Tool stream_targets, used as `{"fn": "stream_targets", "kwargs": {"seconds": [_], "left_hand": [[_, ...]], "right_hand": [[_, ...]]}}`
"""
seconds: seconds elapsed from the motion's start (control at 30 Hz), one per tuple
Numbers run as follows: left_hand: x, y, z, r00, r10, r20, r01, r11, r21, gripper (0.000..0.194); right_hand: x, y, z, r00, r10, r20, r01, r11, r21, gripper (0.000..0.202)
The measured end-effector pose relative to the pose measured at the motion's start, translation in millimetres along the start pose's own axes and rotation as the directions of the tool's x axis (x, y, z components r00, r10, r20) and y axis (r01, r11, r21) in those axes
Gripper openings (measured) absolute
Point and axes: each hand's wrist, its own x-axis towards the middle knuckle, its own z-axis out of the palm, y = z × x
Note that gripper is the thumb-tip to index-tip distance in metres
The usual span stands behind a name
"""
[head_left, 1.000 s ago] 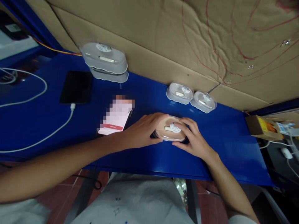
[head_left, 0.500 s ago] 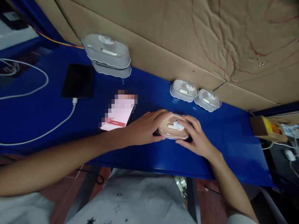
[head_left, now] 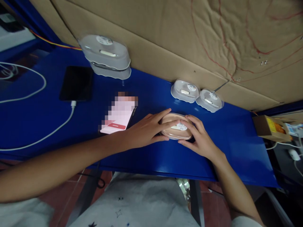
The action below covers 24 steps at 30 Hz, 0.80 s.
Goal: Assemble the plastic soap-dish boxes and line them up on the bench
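An oval pinkish box (head_left: 169, 131) with a clear lid, a white strip and a round sticker lies on the blue table (head_left: 151, 160). My left hand (head_left: 151, 129) is on its left side, fingers spread, one finger stretched across the lid to the sticker. My right hand (head_left: 201, 138) holds the box's right side, with fingertips on the lid and the thumb at the near edge. Beyond the box, two pale oval boxes, one (head_left: 186, 91) beside the other (head_left: 209, 100), sit side by side against the brown covering.
Two stacked oval boxes (head_left: 106, 56) stand at the back left. A lit phone (head_left: 120, 115) lies left of my left hand, and a black device (head_left: 76, 82) with a white cable (head_left: 63, 129) is farther left. A cardboard box (head_left: 262, 127) is at the right.
My left hand's fingers have spread, and one has moved from the box's far edge onto the lid near the sticker. My right hand has stayed at the right side.
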Motion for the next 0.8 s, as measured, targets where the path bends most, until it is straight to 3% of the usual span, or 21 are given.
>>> {"fn": "stream_targets", "kwargs": {"seconds": [0.4,0.6,0.8], "left_hand": [[0.3,3.6,-5.0,1.0,-0.013,-0.008,0.013,1.0,0.02,0.061],[-3.4,7.0,-2.1,0.998,-0.057,0.034,0.054,0.996,0.068,0.083],[-4.6,4.4,0.1,0.997,-0.056,0.051,0.05,0.992,0.118,0.072]], "right_hand": [[0.3,-3.9,1.8,0.998,0.051,0.022,-0.051,0.999,0.008,0.084],[-2.7,-0.5,-15.0,0.99,0.123,0.066,-0.128,0.989,0.076,0.075],[-17.5,26.2,-38.5,0.973,0.228,0.036,-0.23,0.968,0.099,0.068]]}}
